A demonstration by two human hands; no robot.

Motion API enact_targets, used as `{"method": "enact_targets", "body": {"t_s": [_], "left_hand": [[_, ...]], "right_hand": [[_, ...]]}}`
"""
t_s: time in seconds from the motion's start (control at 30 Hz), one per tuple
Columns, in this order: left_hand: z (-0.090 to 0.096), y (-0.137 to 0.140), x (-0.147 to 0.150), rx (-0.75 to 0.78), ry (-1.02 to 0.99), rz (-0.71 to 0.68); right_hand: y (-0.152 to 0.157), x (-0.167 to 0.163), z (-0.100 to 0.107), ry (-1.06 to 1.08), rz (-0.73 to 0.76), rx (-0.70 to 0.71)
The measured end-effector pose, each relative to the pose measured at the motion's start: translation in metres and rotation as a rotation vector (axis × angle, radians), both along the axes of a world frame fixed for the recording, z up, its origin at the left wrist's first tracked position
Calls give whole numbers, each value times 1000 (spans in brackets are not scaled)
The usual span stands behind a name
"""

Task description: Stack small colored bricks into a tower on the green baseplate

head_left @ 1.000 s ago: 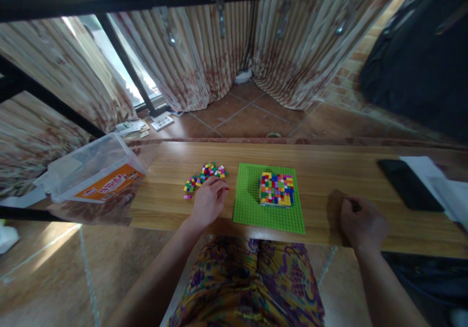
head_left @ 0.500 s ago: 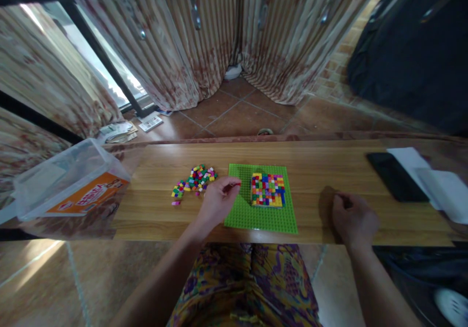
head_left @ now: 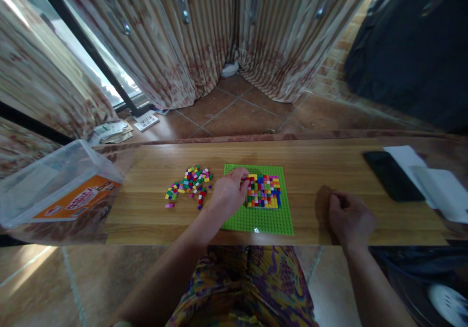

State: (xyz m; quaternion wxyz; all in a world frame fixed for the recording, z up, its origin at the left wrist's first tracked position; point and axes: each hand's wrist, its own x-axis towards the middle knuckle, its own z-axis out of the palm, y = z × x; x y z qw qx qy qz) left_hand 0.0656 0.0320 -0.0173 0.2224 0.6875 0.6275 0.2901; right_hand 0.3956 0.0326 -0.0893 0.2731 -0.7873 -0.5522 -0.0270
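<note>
My left hand (head_left: 231,190) reaches over the left part of a green studded baseplate (head_left: 263,222). Its thumb and forefinger are pinched on a small red toy brick (head_left: 247,177), partly hidden, at the left edge of a block of many-coloured bricks (head_left: 263,190). That block sits on the plate's middle and right. Left of the plate, a loose pile of small bricks (head_left: 193,177) lies on the wooden table. Well to the right of the plate, my right hand (head_left: 351,218) rests on the table, its fingers curled closed and no object visible in them.
A clear plastic box (head_left: 106,163) with an orange label stands at the table's left end. On the right lie a black phone (head_left: 393,176), a white sheet (head_left: 405,155) and a translucent case (head_left: 448,195). Curtains (head_left: 204,49) hang beyond the table.
My left hand has moved right and slightly away from me, bringing the red brick to the block's left edge. My right hand stays in place. The view has shifted slightly.
</note>
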Motion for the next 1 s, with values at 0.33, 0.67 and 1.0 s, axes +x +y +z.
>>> {"method": "enact_targets", "body": {"t_s": [0.33, 0.67, 1.0], "left_hand": [[3, 3, -1, -26, -102, -24], [-8, 3, -4, -41, -429, 33], [-19, 18, 6, -137, -596, 74]], "right_hand": [[0, 2, -2, 25, 4, 10], [-1, 2, -1, 17, 24, 1], [0, 2, -2, 19, 14, -15]]}}
